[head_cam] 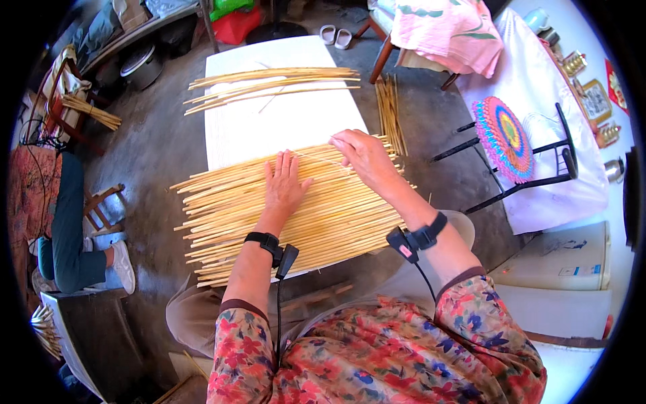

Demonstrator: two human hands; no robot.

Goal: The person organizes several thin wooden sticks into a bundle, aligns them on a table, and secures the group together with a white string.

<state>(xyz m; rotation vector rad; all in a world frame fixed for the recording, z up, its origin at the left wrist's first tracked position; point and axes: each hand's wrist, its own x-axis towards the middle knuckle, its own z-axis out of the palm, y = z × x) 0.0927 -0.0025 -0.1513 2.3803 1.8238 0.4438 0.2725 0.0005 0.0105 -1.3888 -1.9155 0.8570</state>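
Observation:
A mat of pale yellow plant stalks (323, 212) lies side by side across the near part of a white tabletop (282, 126). My left hand (285, 184) presses flat on the stalks near their far edge, fingers spread a little. A thin pale string (318, 158) runs from beside its fingertips to my right hand (366, 155). That hand pinches the string between thumb and fingers, just above the mat's far right part. Several loose stalks (272, 86) rest at the far end of the tabletop. Whether the string is tied to the stalks is too small to tell.
A bundle of stalks (389, 113) lies on the floor right of the table. Further right stands a metal chair (525, 189) with a colourful round cushion (503, 140). At left are a seated person's leg (75, 217) and a dark box (96, 343). Slippers (335, 37) sit beyond the table.

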